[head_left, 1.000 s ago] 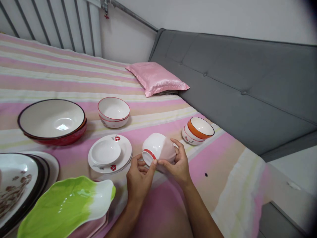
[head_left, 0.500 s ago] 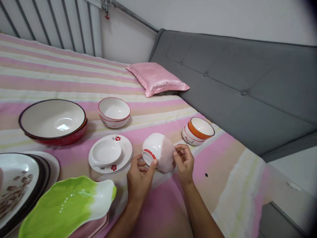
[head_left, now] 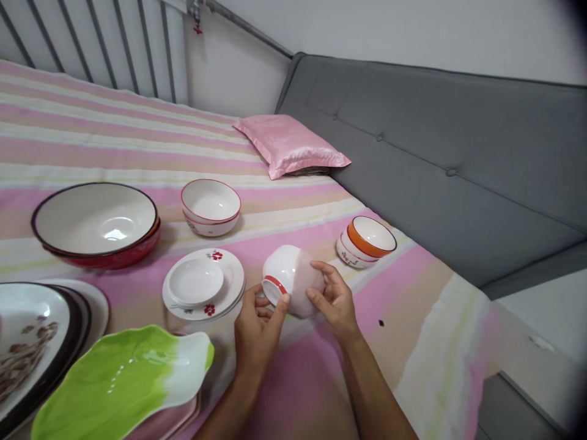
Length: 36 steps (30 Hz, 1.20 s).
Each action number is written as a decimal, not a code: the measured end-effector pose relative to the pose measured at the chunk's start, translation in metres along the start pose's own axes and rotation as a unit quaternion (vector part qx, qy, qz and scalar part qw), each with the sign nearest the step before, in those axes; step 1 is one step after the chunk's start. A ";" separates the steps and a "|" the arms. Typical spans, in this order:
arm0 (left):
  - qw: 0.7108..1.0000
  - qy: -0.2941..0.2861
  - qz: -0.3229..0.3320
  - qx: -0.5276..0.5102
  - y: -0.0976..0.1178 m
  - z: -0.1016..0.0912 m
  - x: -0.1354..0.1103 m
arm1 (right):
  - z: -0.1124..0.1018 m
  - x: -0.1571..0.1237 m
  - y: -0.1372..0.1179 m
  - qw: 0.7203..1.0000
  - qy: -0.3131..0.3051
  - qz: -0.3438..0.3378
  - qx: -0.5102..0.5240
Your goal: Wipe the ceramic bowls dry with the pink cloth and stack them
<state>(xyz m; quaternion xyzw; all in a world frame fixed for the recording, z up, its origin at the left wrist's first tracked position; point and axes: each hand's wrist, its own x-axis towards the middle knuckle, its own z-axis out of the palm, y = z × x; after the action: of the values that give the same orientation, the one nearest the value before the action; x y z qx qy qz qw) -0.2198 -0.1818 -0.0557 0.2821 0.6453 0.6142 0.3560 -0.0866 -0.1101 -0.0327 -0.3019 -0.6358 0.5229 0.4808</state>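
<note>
A white and pale pink bowl (head_left: 293,278) is tipped on its side between my hands, its red-ringed foot facing left toward me. My left hand (head_left: 261,324) grips it by the foot, thumb on the ring and fingers beneath. On the other side, my right hand (head_left: 334,299) has its thumb and fingers around the pink part near the rim; the bowl's opening faces away and is hidden. Just left of the bowl, a small white dish (head_left: 196,281) rests on flower-patterned plates (head_left: 233,287). Beyond my right hand stands an orange bowl (head_left: 378,238) stacked in white bowls (head_left: 351,253).
Large red bowls (head_left: 132,253) and red-rimmed white bowls (head_left: 213,226) stand farther back on the striped bedspread (head_left: 275,214). A green leaf-shaped dish (head_left: 119,379) and stacked plates (head_left: 36,324) lie at the near left. A pink pillow (head_left: 293,143) lies by the grey headboard (head_left: 426,134).
My right hand has slid leftward over the bowl, and its fingers now reach farther around the pink side. My left hand keeps its hold on the foot.
</note>
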 end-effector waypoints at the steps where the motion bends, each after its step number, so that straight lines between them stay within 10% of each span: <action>1: 1.000 -0.001 0.001 0.001 0.000 0.000 0.000 | 0.000 0.000 -0.001 1.000 -0.006 0.003 0.000; 36: 0.994 -0.014 -0.081 -0.076 0.001 0.000 0.004 | 0.003 0.000 0.005 0.952 -0.073 -0.082 -0.285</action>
<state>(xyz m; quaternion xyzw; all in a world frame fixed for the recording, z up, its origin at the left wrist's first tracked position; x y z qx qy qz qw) -0.2223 -0.1785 -0.0551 0.2099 0.6125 0.6264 0.4341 -0.0899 -0.1100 -0.0375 -0.3343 -0.8145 0.2989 0.3681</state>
